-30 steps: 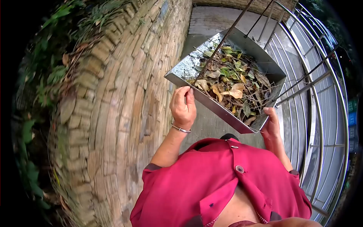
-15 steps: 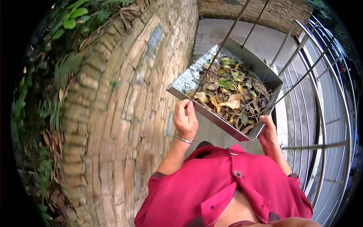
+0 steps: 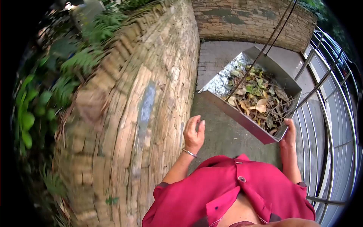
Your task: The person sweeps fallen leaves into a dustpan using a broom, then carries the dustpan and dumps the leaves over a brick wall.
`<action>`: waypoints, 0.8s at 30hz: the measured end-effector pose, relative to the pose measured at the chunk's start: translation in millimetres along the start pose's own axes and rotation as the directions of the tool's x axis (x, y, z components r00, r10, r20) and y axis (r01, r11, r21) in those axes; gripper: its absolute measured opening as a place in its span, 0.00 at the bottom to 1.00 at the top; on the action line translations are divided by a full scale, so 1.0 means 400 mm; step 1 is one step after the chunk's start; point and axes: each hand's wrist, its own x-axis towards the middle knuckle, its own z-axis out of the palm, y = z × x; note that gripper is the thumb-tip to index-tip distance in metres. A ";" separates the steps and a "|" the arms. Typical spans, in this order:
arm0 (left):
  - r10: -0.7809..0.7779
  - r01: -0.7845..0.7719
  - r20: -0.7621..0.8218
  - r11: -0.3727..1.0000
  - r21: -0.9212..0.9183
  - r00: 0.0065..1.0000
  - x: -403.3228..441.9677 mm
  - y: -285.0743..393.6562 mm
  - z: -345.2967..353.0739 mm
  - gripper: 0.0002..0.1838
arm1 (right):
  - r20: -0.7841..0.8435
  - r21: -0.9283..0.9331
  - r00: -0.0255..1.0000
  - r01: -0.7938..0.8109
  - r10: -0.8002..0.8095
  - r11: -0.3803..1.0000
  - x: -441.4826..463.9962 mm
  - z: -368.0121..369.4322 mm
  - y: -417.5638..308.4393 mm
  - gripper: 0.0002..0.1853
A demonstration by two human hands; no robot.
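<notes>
A sheet-metal dustpan hangs tilted in front of me, heaped with dry leaves and twigs. Thin dark rods rise from its sides and run out of view at the top. My right hand grips its near right corner, with the thumb over the rim and the other fingers mostly hidden. Below the pan's left end, my left hand is apart from it, holding nothing, its fingers loosely bent and the thumb spread away. A bracelet circles the left wrist.
A curved stone wall runs close along my left, topped by ferns and leafy plants. Metal railings stand close on the right. Another stone wall crosses the far end of the paved walkway.
My left hand has let go of the dustpan's near rim. The pan, held by my right hand, has shifted right in view. More of the walkway ahead shows now.
</notes>
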 end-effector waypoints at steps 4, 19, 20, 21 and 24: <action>-0.061 0.058 0.028 0.992 0.115 0.998 0.180 -0.204 0.148 0.08 | 0.002 0.018 1.000 0.028 -0.028 0.999 0.316 -0.012 -0.102 0.15; -0.578 0.518 -0.003 0.728 0.449 0.816 0.600 -0.758 0.463 0.10 | 0.056 0.063 0.998 0.015 -0.018 0.998 1.572 0.153 -0.203 0.13; -0.579 0.522 -0.004 0.730 0.441 0.815 0.645 -0.807 0.487 0.10 | 0.057 0.068 0.998 0.014 -0.018 0.998 1.622 0.213 -0.209 0.14; -0.577 0.522 -0.012 0.729 0.443 0.817 0.678 -0.862 0.521 0.10 | 0.045 0.066 0.999 -0.003 0.000 0.998 1.678 0.251 -0.204 0.16; -0.622 0.564 0.008 0.716 0.411 0.783 0.810 -1.047 0.655 0.11 | 0.130 0.065 0.991 0.027 -0.035 0.998 1.912 0.356 -0.199 0.19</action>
